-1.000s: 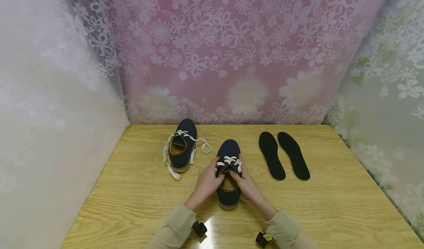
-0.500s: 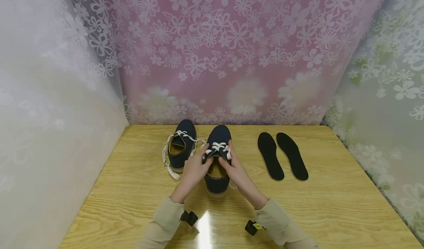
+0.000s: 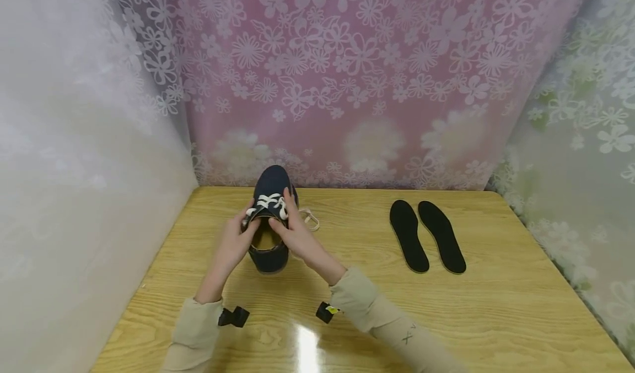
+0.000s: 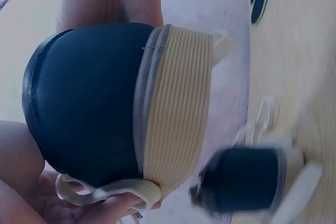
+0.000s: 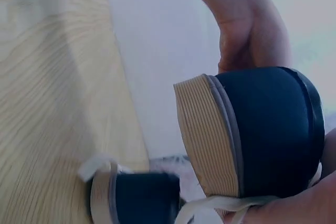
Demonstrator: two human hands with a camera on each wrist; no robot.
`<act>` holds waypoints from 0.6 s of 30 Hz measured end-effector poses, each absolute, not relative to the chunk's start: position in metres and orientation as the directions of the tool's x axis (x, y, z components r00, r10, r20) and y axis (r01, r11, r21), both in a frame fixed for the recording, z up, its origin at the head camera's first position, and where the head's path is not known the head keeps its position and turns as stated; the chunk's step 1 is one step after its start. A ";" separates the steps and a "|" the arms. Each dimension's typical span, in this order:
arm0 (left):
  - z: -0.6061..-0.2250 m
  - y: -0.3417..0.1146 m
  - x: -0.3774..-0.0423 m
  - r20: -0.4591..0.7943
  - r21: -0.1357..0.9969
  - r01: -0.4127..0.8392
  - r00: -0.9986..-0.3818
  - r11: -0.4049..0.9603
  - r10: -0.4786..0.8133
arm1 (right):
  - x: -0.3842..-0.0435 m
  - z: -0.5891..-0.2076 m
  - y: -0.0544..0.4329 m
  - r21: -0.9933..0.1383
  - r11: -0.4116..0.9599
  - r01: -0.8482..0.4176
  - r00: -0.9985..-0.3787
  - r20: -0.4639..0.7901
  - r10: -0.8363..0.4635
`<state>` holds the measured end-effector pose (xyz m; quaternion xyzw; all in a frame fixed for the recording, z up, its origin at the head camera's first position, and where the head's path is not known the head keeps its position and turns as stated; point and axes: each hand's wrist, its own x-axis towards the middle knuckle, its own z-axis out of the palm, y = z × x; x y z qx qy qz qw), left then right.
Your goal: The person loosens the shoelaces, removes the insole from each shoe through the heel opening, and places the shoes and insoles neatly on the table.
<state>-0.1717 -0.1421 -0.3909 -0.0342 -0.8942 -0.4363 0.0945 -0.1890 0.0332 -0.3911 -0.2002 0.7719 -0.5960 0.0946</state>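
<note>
Both hands hold a navy sneaker (image 3: 270,260) with white laces, raised off the table at the left. My left hand (image 3: 235,242) grips its left side, thumb at the shoe's opening. On the opposite side my right hand (image 3: 300,236) grips it in the same way, fingers along the laces. Heel and ribbed tan sole of this sneaker fill much of the left wrist view. A second navy sneaker (image 4: 241,179) stands on the table beyond and below; in the head view the held one hides most of it.
Two black insoles (image 3: 409,235) lie side by side on the wooden table (image 3: 357,318), to the right. A loose white lace (image 3: 311,219) of the second sneaker lies beside it. A pink floral curtain (image 3: 347,86) hangs behind the table, and pale sheets flank it.
Both hands have lifted the held sneaker and carried it left and away from me, from the table's middle to in front of the second sneaker. The insoles have stayed put.
</note>
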 end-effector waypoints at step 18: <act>-0.423 -0.232 -0.128 0.014 0.664 -0.099 -0.989 0.741 -0.145 | -0.189 -0.444 -0.062 -0.949 0.248 -0.194 -0.779 -0.004 -0.627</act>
